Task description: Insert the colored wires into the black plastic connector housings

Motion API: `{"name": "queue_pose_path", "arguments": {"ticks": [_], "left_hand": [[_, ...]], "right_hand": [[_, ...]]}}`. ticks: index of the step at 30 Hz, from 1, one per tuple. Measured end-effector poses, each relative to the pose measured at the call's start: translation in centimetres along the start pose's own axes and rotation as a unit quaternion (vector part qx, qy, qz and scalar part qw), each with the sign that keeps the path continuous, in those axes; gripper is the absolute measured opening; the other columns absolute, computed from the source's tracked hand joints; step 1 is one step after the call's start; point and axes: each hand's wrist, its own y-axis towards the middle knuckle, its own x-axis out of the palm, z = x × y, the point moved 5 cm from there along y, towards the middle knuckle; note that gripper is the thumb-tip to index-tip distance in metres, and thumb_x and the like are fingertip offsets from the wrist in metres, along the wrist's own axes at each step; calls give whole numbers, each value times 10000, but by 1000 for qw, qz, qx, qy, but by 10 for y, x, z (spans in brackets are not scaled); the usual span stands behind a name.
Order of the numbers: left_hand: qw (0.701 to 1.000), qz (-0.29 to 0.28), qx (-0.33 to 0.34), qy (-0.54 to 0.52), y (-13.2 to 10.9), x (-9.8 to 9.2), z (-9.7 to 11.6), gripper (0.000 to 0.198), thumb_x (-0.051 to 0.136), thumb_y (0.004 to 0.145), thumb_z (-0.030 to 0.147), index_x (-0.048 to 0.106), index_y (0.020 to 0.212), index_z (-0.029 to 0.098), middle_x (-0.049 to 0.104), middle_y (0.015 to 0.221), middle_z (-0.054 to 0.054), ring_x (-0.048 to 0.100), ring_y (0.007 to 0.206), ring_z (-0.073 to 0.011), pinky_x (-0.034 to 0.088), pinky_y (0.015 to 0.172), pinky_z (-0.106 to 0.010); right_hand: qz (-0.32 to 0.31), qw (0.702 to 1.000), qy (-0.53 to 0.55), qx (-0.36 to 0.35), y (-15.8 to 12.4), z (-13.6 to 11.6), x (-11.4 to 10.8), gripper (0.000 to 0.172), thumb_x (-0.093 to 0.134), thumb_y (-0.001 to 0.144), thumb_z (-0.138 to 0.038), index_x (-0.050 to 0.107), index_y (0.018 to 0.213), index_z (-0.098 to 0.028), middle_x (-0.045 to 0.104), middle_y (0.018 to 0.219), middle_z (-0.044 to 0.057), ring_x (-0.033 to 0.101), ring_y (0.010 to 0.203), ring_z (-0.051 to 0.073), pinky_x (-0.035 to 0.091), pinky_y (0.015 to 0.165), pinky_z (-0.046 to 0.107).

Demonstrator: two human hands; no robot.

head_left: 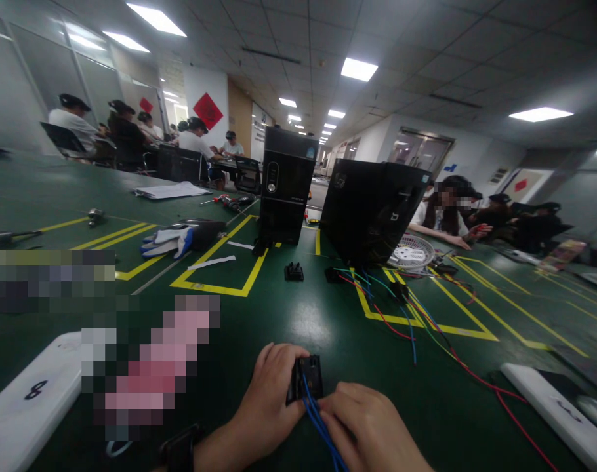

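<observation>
My left hand (270, 400) is closed round a small black plastic socket housing (309, 375), with its open inner side tilted up towards me. Small metal contacts show inside it. Blue wires (323, 429) run from the housing down towards the bottom edge. Just beside its lower right side, the fingers of my right hand (365, 423) pinch the blue wires. The fingertips hide where that grip meets the wires. Further up the table lies a separate black plastic part (294, 271) with raised prongs.
Two black computer cases (286, 190) stand at the back. Loose red, green and blue wires (401, 295) with black connectors spread to the right. Work gloves (180, 239), white numbered boxes (37, 393) and a metal basket (412, 252) lie around. A person sits at the far right.
</observation>
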Motion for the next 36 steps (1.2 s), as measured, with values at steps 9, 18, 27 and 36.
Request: {"name": "queue_pose_path", "arguments": {"ticks": [9, 18, 27, 36], "left_hand": [[1000, -13, 0, 4, 0, 1, -1, 414, 610, 712, 139, 479, 1087, 254, 593, 1085, -36, 519, 1070, -269, 220, 1045, -520], [1000, -18, 6, -7, 0, 0, 0, 449, 564, 683, 106, 472, 1094, 264, 591, 1104, -36, 515, 1085, -265, 219, 1052, -522], [999, -35, -8, -5, 1, -1, 0, 437, 588, 696, 137, 484, 1104, 256, 590, 1125, -40, 506, 1112, -265, 198, 1065, -511], [999, -32, -7, -6, -1, 0, -1, 423, 585, 707, 129, 484, 1097, 261, 594, 1118, -32, 507, 1113, -262, 190, 1070, -521]], "right_hand": [[25, 996, 34, 80, -3, 10, -2, 204, 437, 906, -169, 622, 829, -212, 636, 803, 24, 612, 732, 162, 429, 634, 245], [75, 996, 34, -19, -1, -5, -2, 213, 435, 879, -123, 635, 848, -192, 641, 755, 29, 601, 679, 159, 430, 601, 251], [4, 1000, -1, 25, -3, 2, -2, 166, 497, 841, -116, 633, 800, -201, 656, 756, 11, 619, 659, 151, 430, 586, 236], [134, 991, 7, -13, -4, -3, 0, 246, 405, 889, -127, 641, 841, -179, 627, 723, 41, 585, 649, 168, 417, 581, 266]]}}
